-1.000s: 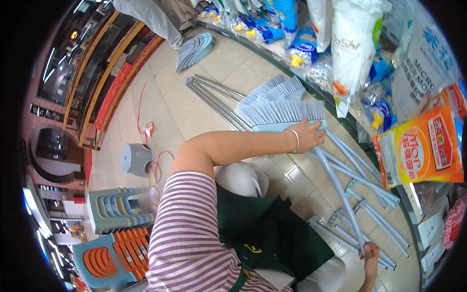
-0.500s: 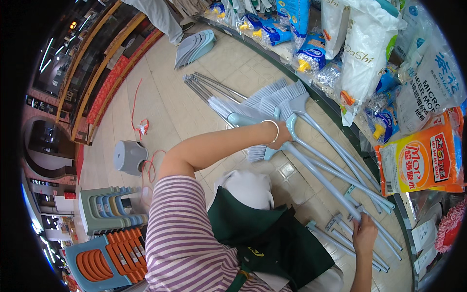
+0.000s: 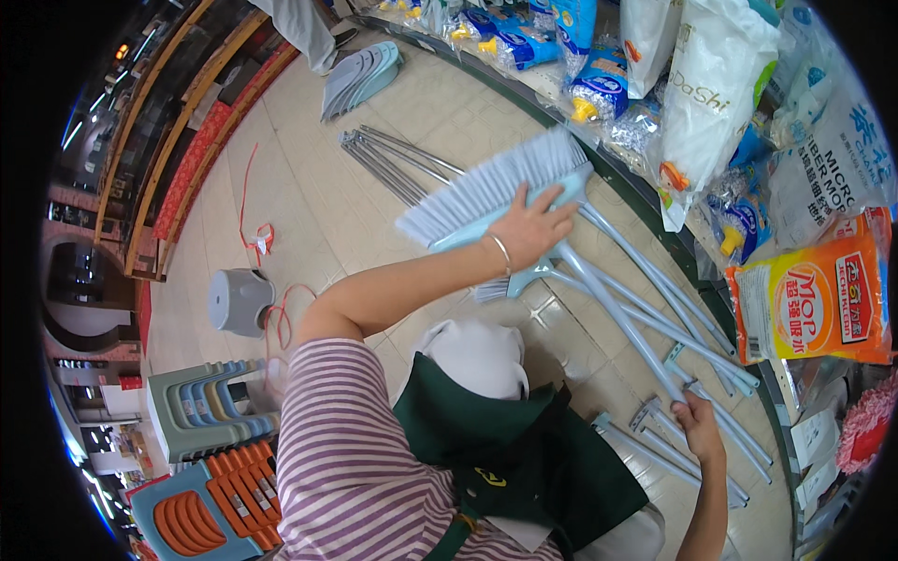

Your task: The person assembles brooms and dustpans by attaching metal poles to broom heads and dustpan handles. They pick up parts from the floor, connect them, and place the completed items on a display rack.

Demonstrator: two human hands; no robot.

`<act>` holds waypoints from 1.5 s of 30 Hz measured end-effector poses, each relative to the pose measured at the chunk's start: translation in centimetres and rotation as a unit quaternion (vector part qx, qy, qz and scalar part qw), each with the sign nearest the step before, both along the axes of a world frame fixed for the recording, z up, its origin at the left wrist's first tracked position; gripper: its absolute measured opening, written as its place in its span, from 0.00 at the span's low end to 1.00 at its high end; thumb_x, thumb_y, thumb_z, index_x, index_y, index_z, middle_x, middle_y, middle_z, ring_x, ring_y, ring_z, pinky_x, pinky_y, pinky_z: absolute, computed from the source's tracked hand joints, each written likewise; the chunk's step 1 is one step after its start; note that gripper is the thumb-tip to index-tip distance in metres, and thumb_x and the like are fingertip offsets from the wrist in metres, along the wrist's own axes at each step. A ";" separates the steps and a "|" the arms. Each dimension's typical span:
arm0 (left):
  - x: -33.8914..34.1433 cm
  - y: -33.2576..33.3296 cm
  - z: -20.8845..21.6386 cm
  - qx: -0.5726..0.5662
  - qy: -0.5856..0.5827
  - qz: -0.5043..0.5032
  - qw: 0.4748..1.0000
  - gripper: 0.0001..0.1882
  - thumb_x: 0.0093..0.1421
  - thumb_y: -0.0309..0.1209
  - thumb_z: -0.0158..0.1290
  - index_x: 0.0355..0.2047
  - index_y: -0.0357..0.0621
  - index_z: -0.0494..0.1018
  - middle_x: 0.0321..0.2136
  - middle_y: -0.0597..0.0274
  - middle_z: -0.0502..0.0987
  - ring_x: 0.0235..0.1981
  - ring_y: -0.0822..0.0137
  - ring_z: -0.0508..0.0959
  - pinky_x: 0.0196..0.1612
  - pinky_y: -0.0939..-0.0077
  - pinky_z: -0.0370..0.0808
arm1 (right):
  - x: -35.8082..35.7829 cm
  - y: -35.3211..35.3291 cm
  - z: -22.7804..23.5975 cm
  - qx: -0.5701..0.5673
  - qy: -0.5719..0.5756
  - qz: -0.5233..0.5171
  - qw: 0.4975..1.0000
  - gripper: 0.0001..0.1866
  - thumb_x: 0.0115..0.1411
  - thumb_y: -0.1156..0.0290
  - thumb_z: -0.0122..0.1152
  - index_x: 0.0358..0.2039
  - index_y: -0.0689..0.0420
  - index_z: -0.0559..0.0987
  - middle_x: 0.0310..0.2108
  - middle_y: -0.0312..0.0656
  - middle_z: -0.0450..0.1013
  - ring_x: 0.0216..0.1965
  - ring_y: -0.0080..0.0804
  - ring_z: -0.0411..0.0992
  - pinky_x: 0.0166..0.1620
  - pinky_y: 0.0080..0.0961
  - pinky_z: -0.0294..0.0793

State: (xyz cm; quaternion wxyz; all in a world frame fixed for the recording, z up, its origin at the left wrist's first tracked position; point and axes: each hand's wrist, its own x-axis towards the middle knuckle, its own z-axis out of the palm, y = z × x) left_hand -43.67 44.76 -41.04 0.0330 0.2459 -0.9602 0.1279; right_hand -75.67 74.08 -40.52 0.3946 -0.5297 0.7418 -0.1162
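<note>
My left hand [image 3: 533, 224] lies with fingers spread over the head of a light-blue broom [image 3: 486, 192], whose long row of pale bristles is turned up. It touches the head where the handle joins. Lower right, my right hand [image 3: 700, 425] is closed around the far end of that broom's handle [image 3: 622, 318]. Under and beside it lie more brooms with light-blue handles [image 3: 687, 346] on the tiled floor; their heads are largely hidden. A bundle of metal poles [image 3: 388, 164] pokes out beyond the bristles.
Packaged mops [image 3: 814, 299] and bagged goods [image 3: 716, 103] fill a low shelf along the right. Stacked dustpans [image 3: 363, 79] lie ahead, near a person's legs [image 3: 304, 33]. At left are a grey stool [image 3: 240, 301], red strapping [image 3: 248, 206] and stacked stools [image 3: 201, 397]. Loose handle pieces [image 3: 645, 453] lie lower right.
My left hand has let go of its grip near the handle's neck and spread over the broom head. The broom has turned, bringing its wide bristle row up. My right hand stays on the handle.
</note>
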 end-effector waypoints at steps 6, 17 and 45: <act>1.9 -3.6 -1.8 0.436 -0.339 0.090 0.829 0.20 0.50 0.26 0.50 0.46 0.45 0.67 0.58 0.64 0.61 0.62 0.56 0.54 0.56 0.36 0.56 | 4.7 -2.2 -0.5 -0.320 0.336 0.161 0.871 0.15 0.59 0.61 0.55 0.26 0.61 0.72 0.15 0.32 0.63 0.17 0.22 0.64 0.18 0.19 0.61; 0.9 -2.0 -1.0 0.336 -0.249 0.076 0.905 0.21 0.45 0.20 0.50 0.43 0.45 0.68 0.54 0.65 0.65 0.61 0.57 0.56 0.56 0.36 0.55 | 3.9 -2.2 -2.0 -0.232 0.300 0.118 0.918 0.15 0.58 0.60 0.55 0.23 0.59 0.70 0.16 0.37 0.62 0.18 0.27 0.64 0.22 0.25 0.65; 0.1 2.0 -2.9 0.164 -0.147 0.073 0.973 0.17 0.48 0.19 0.47 0.40 0.46 0.69 0.49 0.65 0.65 0.59 0.58 0.58 0.55 0.35 0.56 | 2.3 -3.9 -5.6 -0.013 0.050 0.094 0.994 0.15 0.53 0.62 0.59 0.28 0.62 0.72 0.24 0.51 0.71 0.32 0.46 0.71 0.35 0.39 0.69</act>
